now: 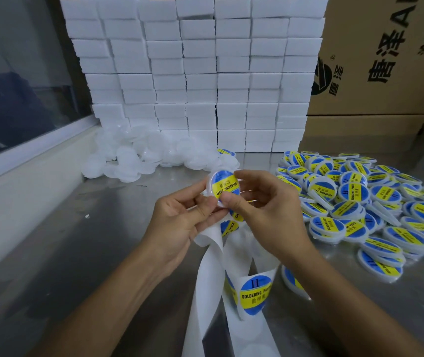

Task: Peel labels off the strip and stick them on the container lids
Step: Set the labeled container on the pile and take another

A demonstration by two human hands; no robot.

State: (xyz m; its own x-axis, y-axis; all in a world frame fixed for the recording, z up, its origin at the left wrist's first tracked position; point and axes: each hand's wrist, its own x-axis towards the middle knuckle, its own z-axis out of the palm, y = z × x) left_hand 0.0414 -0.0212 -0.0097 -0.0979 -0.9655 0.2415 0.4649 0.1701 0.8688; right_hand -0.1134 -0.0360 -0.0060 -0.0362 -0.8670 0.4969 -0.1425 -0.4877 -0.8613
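A white round lid (pixel 223 186) with a blue and yellow "soldering paste" label on it is held up above the steel table. My left hand (pixel 180 222) grips its left edge and also holds the white label strip (pixel 213 274), which hangs down and curls toward me with blue and yellow labels on it. My right hand (pixel 262 210) pinches the lid, forefinger on its top right rim and thumb pressing its lower edge.
A heap of labelled lids (pixel 365 202) covers the table's right side. Plain white lids (pixel 149 158) lie piled at the back left, before a wall of stacked white boxes (pixel 200 73). Cardboard cartons (pixel 380 60) stand at the back right. A window sill runs along the left.
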